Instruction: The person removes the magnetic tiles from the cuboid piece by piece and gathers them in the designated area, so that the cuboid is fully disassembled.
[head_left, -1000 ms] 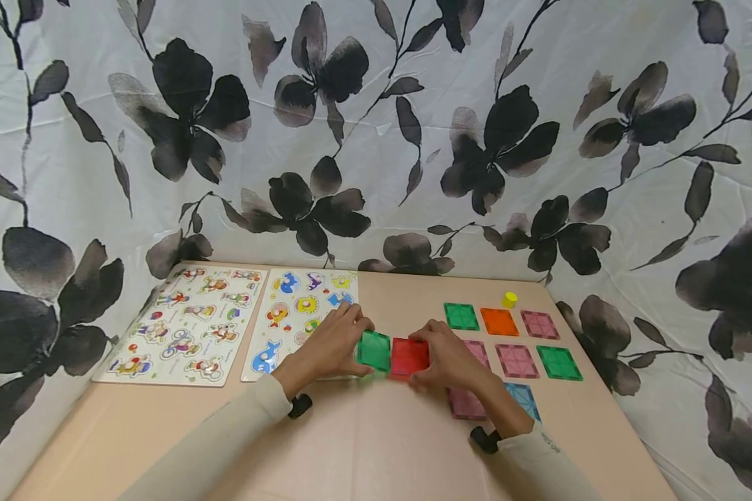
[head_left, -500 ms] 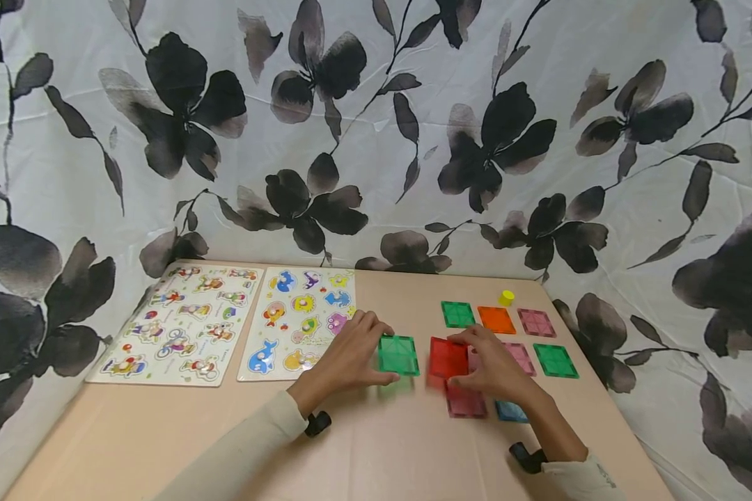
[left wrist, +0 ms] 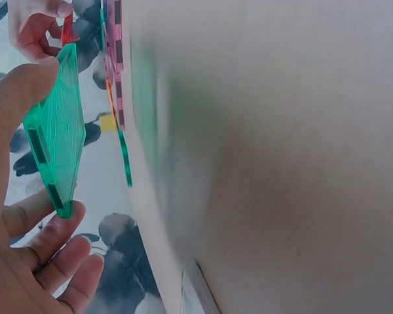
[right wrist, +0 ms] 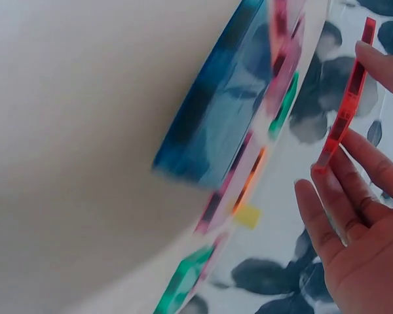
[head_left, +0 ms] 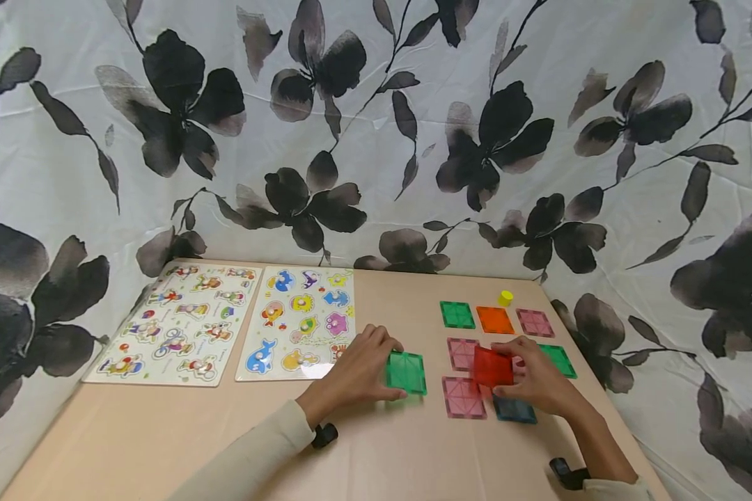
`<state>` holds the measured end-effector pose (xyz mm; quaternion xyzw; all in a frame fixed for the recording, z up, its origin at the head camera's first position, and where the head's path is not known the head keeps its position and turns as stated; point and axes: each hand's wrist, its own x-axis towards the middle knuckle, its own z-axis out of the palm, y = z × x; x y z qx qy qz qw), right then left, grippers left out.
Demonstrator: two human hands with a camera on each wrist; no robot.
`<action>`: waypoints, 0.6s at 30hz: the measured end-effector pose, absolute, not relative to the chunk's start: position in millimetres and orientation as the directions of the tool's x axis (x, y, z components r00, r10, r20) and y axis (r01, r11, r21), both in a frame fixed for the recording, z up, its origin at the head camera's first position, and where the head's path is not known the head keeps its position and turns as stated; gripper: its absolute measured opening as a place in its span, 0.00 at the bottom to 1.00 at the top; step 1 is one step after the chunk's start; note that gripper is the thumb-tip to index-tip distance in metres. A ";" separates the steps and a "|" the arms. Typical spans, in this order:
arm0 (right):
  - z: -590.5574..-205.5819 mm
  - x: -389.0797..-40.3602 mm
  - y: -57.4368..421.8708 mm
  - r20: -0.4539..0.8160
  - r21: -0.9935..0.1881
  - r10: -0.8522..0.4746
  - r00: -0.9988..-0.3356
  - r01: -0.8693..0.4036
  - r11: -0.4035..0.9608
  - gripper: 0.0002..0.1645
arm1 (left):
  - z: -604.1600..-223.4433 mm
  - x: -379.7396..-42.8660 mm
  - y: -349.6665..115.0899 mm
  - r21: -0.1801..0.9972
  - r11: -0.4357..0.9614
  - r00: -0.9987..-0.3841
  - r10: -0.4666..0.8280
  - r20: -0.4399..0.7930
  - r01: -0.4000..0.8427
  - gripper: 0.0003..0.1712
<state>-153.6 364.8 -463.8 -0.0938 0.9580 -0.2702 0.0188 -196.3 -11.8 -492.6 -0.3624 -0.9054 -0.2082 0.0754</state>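
Note:
In the head view my left hand point(head_left: 360, 365) pinches a clear green square magnetic tile point(head_left: 406, 372) by its edges, thumb at the near side and fingers at the far side. The left wrist view shows this green tile point(left wrist: 57, 131) raised off the table. A red square magnetic tile point(head_left: 492, 367) is pinched the same way in my right hand point(head_left: 539, 379). It hangs over the laid-out tiles, partly covering a pink one. Below that hand lies a blue tile point(head_left: 515, 410), with pink tiles to its left, one nearer point(head_left: 464, 398) and one farther point(head_left: 462, 355).
Behind these, a green tile point(head_left: 457, 314), an orange tile point(head_left: 494, 320) and a pink tile point(head_left: 535, 322) form a row, with a small yellow cylinder point(head_left: 505, 298) beyond. Another green tile point(head_left: 559, 360) lies at right. Two picture puzzle boards point(head_left: 163, 376) lie at left; a floral cloth point(head_left: 376, 139) hangs behind.
The green and red tiles were side by side in front of me and are now apart. My right hand has carried the red one rightward; my left hand has shifted slightly right with the green.

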 end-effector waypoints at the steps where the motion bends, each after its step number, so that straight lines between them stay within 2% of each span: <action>1: -464.3 -152.5 369.1 0.014 -0.527 -0.187 -0.982 -0.166 0.833 0.46 | -493.1 -195.8 -11.3 0.318 0.651 -0.724 0.627 0.288 0.690 0.43; 11: -467.5 -139.8 407.5 -0.003 -0.462 -0.111 -0.994 -0.098 0.881 0.47 | -500.3 -191.4 -8.2 0.309 0.651 -0.719 0.650 0.244 0.693 0.43; 18: -474.8 -133.8 436.3 0.023 -0.470 -0.125 -0.992 -0.122 0.874 0.43 | -504.0 -189.4 -5.5 0.306 0.647 -0.714 0.662 0.228 0.698 0.43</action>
